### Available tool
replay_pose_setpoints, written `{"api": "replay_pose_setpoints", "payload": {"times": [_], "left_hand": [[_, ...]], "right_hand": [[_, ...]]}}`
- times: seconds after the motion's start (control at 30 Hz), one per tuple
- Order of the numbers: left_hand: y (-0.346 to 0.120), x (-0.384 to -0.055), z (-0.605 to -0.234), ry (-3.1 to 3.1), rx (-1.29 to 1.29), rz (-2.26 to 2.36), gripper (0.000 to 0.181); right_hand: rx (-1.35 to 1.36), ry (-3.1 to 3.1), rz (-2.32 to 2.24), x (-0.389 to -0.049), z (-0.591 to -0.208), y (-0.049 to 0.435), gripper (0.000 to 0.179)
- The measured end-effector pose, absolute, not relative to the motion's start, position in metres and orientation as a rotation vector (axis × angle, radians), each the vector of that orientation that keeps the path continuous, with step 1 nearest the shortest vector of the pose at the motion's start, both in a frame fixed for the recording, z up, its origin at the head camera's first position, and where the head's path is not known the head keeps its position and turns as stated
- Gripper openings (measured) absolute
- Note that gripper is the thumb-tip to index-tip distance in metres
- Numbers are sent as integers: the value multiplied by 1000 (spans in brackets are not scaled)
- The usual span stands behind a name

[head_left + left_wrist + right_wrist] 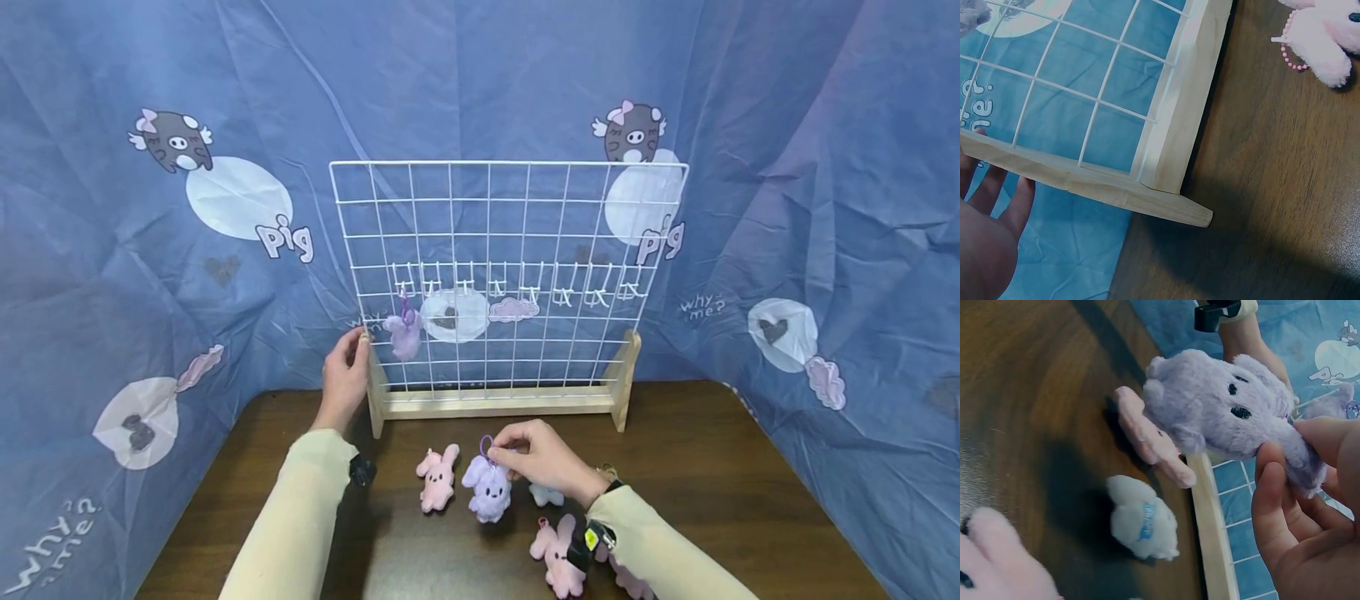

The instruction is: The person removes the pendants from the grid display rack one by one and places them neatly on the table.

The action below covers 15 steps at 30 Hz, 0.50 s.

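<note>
A purple plush bunny keychain (491, 492) hangs upright over the table, its ear and top pinched between thumb and fingers of my right hand (543, 458). Its purple loop (487, 446) sticks up beside the fingertips. In the right wrist view the bunny's face (1235, 403) is turned toward the camera. My left hand (347, 375) grips the left wooden upright (375, 383) of a white wire grid rack (487, 200), fingers reaching behind the wood. Another purple plush (406, 333) hangs from the leftmost hook on the grid.
A row of white hooks (530, 293) runs across the grid, right of the hanging plush. On the brown table (712, 467) lie a pink bunny plush (437, 479), a pale blue-white plush (1141, 519) and another pink bunny (558, 558). Blue printed cloth (450, 83) surrounds the table.
</note>
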<state>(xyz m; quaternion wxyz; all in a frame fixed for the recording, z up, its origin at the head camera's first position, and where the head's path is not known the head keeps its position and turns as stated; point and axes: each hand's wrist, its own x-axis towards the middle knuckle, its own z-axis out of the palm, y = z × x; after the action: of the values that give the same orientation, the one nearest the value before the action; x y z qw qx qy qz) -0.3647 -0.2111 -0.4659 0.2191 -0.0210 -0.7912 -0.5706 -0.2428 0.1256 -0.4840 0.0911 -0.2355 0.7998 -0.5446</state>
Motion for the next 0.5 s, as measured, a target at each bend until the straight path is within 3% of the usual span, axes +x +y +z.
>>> {"api": "replay_pose_setpoints", "payload": {"times": [0.5], "left_hand": [[-212, -366, -467, -2179, -68, -1581, 40]], "right_hand": [[-703, 2318, -1550, -227, -505, 129, 9]]}}
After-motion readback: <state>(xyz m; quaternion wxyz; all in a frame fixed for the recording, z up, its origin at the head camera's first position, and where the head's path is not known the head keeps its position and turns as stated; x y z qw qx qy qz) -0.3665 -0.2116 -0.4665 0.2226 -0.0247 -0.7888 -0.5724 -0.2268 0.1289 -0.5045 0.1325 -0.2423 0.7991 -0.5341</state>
